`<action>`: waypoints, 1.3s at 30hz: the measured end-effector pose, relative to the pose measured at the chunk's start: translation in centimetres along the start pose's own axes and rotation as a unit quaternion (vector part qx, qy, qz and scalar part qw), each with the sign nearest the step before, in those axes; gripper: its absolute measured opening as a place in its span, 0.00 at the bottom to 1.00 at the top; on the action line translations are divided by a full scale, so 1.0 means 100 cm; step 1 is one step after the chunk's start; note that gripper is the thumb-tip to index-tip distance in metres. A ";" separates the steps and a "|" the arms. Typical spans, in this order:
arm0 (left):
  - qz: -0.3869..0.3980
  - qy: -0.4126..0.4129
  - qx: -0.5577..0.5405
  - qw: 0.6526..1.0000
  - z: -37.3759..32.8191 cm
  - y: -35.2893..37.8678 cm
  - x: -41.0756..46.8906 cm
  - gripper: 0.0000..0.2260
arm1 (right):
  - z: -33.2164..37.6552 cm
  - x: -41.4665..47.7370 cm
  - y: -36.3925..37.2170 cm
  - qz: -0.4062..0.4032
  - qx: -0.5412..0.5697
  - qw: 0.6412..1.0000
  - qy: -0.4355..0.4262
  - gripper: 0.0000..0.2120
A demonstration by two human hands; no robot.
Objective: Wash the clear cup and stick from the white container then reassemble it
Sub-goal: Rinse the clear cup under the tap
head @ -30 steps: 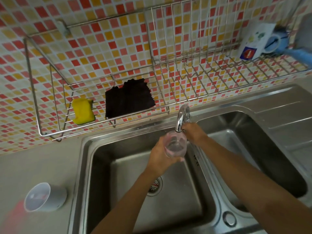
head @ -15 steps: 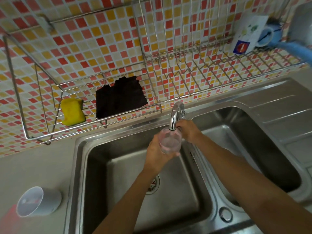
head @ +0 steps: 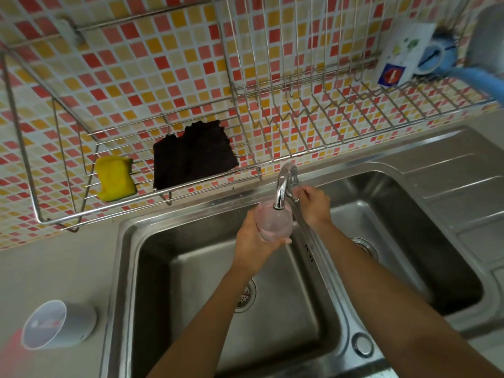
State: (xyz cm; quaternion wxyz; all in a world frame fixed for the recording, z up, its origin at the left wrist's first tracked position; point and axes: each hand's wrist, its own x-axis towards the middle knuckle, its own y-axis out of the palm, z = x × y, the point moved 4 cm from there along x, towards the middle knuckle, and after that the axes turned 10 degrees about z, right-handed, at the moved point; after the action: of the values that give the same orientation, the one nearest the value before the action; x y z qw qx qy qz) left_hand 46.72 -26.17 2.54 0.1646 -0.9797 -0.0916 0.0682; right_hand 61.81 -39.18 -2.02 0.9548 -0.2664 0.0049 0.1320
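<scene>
My left hand [head: 252,241] grips the clear cup [head: 274,223] and holds it right under the spout of the chrome tap [head: 283,186], above the left sink basin [head: 191,268]. My right hand [head: 313,204] rests on the tap's handle behind the spout. The white container [head: 58,324] lies on the grey counter at the lower left, its open mouth facing me, with a reddish streak inside. I cannot make out the stick.
A wire rack [head: 136,148] on the tiled wall holds a yellow sponge [head: 116,178] and a dark cloth [head: 192,155]. A white carton [head: 403,54] and a blue mug [head: 436,57] sit on the rack's right part. The right sink basin [head: 403,227] lies beside the left.
The view has drifted a little, so everything sits lower and to the right. The cup stays under the spout, and my right hand keeps hold of the tap's handle.
</scene>
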 end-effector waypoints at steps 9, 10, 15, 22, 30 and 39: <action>-0.009 -0.001 -0.008 1.000 -0.002 -0.004 -0.002 0.38 | 0.002 0.002 -0.002 0.012 -0.009 1.000 -0.003 0.11; -0.010 0.000 -0.012 1.000 -0.003 -0.003 -0.002 0.38 | 0.003 0.001 -0.002 0.014 -0.007 1.000 -0.003 0.11; -0.010 0.005 -0.003 1.000 -0.005 -0.001 -0.003 0.38 | 0.004 0.002 -0.002 0.024 -0.017 1.000 0.004 0.12; -0.040 -0.006 0.045 0.998 0.008 -0.008 -0.010 0.39 | -0.012 -0.040 0.002 0.045 -0.039 0.998 -0.033 0.23; -0.010 -0.099 0.225 0.969 0.065 -0.018 -0.026 0.32 | -0.081 -0.097 0.023 0.049 -0.259 0.964 -0.022 0.29; 0.154 -0.201 0.368 0.895 0.108 -0.025 -0.028 0.35 | -0.084 -0.092 0.038 0.057 -0.359 0.928 -0.084 0.25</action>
State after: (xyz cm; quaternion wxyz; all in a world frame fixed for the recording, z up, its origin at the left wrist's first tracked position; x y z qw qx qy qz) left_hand 41.80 -21.06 -6.41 0.4791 -0.8161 0.0607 0.3174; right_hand 52.47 -42.68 -10.44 0.7831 -0.5787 -0.1077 0.2008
